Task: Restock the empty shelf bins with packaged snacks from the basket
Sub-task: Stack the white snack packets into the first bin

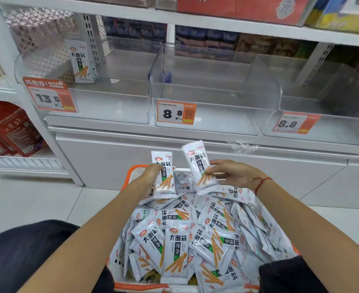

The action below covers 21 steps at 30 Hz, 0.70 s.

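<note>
An orange-rimmed basket sits in front of me, heaped with several white snack packets printed with orange sticks. My left hand grips one upright packet above the pile's far end. My right hand pinches another packet, tilted left, just beside it. Three clear shelf bins stand ahead: the left bin holds a few upright packets at its back left, while the middle bin and the right bin hold none.
Orange price tags hang on each bin front. A white cabinet front lies below the bins. Red packages fill a lower shelf at the left. Boxed goods line the shelf above. My dark-clothed knees frame the basket.
</note>
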Motion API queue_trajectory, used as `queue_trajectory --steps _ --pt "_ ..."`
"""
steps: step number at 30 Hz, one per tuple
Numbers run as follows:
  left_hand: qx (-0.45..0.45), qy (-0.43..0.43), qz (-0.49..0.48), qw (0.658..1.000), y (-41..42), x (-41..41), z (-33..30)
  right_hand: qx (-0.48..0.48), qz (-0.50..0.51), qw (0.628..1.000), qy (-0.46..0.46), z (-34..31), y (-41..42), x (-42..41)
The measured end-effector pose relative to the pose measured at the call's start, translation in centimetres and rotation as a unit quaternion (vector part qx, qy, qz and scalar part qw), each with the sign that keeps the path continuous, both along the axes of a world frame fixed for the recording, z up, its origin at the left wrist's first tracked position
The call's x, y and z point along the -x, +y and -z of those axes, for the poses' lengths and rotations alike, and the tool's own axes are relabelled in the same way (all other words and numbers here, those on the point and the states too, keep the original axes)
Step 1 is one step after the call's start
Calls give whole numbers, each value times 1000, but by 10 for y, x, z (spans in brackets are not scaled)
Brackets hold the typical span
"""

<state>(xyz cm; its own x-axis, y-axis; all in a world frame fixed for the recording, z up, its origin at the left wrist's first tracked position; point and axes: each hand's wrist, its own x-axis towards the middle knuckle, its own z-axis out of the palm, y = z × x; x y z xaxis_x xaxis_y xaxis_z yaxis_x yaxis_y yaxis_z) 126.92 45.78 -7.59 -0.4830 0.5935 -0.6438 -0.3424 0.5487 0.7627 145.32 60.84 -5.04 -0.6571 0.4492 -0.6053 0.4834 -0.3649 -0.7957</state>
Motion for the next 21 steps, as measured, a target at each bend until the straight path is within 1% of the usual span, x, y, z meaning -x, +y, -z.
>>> queue_trajectory --steps 1,3,5,7,9,11,13,15,17,18,19,21 --pt "-7 -11 2 1000 0 -4 -1 4 5 1000 15 1 -6 5" --pt "-39 -50 -4 998 2 -11 -2 -9 9 1000 16 4 -22 17" --pt "-62 -91 -12 994 5 -18 -2 -36 37 999 12 10 -35 28" --pt "-91 -111 -12 990 8 -22 -4 -77 63 995 16 15 -44 34" --pt "-88 -109 0 990 10 -23 -6 -136 65 988 10 22 -49 39" --pt "-83 -103 16 991 11 -24 -4 -199 48 979 4 25 -53 42" --pt "-83 -98 28 991 11 -24 -2 -237 26 971 2 26 -56 46" --pt "-89 -98 34 991 10 -22 1 -221 5 975 4 23 -54 45" --pt "-93 -82 29 992 8 -20 3 -158 -11 987 12 18 -46 39" --pt "-88 -73 22 993 7 -19 4 -142 -10 990 9 18 -40 34" --pt "-81 -69 12 994 7 -17 6 -141 -5 990 -5 20 -31 27" --pt "-76 -76 0 994 7 -14 8 -192 -25 978 -80 31 -16 12"
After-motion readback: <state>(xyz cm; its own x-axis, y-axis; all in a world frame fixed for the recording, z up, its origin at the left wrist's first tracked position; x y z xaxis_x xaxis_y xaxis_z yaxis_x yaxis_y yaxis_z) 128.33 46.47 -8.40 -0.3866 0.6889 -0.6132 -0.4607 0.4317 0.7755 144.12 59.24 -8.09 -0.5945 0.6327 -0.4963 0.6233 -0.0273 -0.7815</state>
